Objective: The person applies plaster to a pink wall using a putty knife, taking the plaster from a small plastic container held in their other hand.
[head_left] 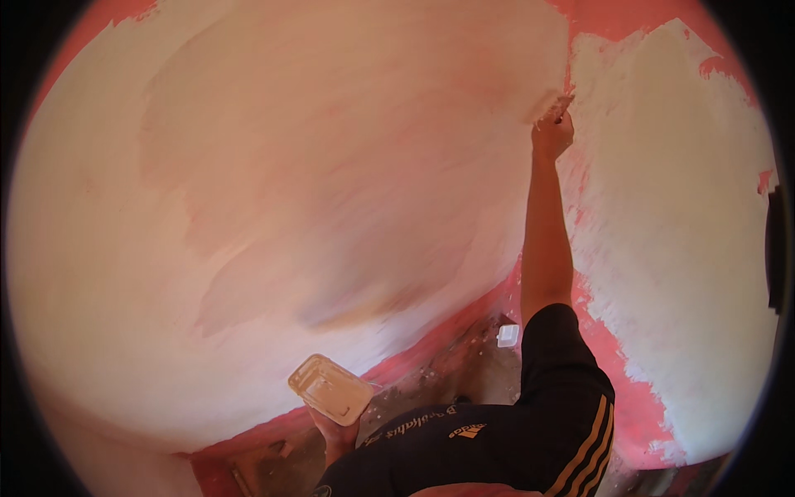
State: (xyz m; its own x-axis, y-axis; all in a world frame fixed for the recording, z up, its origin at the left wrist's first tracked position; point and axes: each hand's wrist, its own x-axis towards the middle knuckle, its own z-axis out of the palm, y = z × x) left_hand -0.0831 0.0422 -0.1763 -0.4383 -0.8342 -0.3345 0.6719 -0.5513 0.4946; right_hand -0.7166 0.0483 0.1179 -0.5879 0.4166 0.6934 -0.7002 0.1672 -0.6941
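Note:
My right arm is stretched far up to the inner corner of the room. There my right hand (555, 137) is closed around a paintbrush (543, 106), whose pale bristles lie against the wall beside the corner line. The brush's handle is mostly hidden by my fingers. Low on the left, my left hand (338, 434) grips a rectangular plastic tub (332, 389) from underneath and the side, and the tub is smeared with beige paint. The large wall (331, 166) carries cream paint in uneven, streaky patches, with pinkish red showing through.
The right-hand wall (671, 166) is coated cream with ragged red edges. A red strip (431, 338) runs along the large wall's foot. On the speckled dark floor (489, 364) stands a small white container (508, 335). A dark object (777, 248) sits at the right rim.

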